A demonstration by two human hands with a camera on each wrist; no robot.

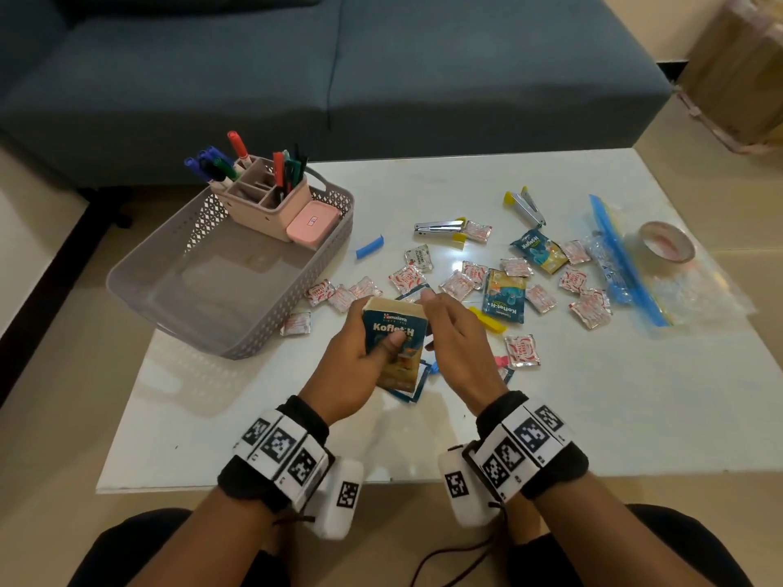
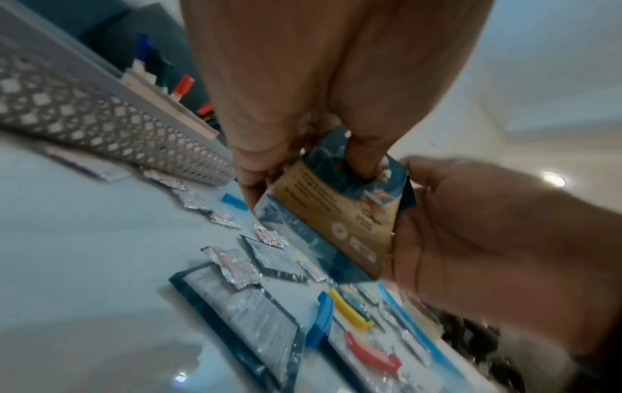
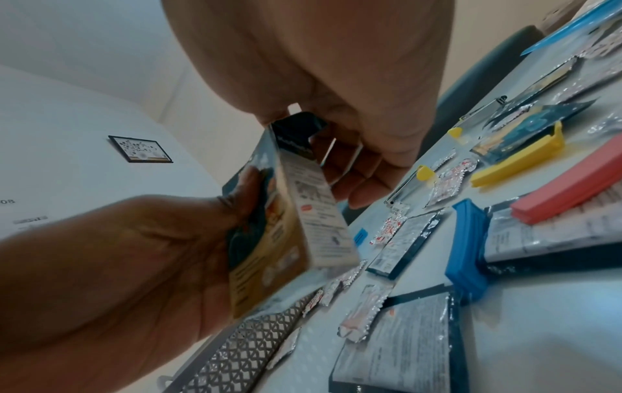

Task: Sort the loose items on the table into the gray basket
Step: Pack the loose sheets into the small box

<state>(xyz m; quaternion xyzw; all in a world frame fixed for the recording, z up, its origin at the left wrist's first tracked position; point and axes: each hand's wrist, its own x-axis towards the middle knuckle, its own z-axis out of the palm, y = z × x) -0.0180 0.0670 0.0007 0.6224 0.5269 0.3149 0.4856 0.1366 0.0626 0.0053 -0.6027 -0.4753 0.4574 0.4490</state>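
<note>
My left hand [image 1: 373, 332] grips a blue and tan Koflet-H box [image 1: 396, 332] above the white table, thumb across its front. My right hand [image 1: 436, 319] curls at the box's right upper corner, thumb on its top edge; in the right wrist view its fingers sit behind the box [image 3: 303, 212] by the open dark flap. The left wrist view shows the same box [image 2: 336, 212] between both hands. The gray basket [image 1: 127, 281] stands just to the left. Red-white sachets [image 1: 406, 279] and Koflet-H packets [image 1: 504, 300] lie scattered beyond and under my hands.
Inside the basket's far end are a pink pen holder [image 1: 267, 201] and a pink case [image 1: 312, 224]. Two staplers [image 1: 440, 226], a blue clip [image 1: 369, 247], a yellow clip [image 1: 487, 319], a tape roll [image 1: 667, 241] and a zip bag [image 1: 635, 264] lie right. A blue sofa stands behind.
</note>
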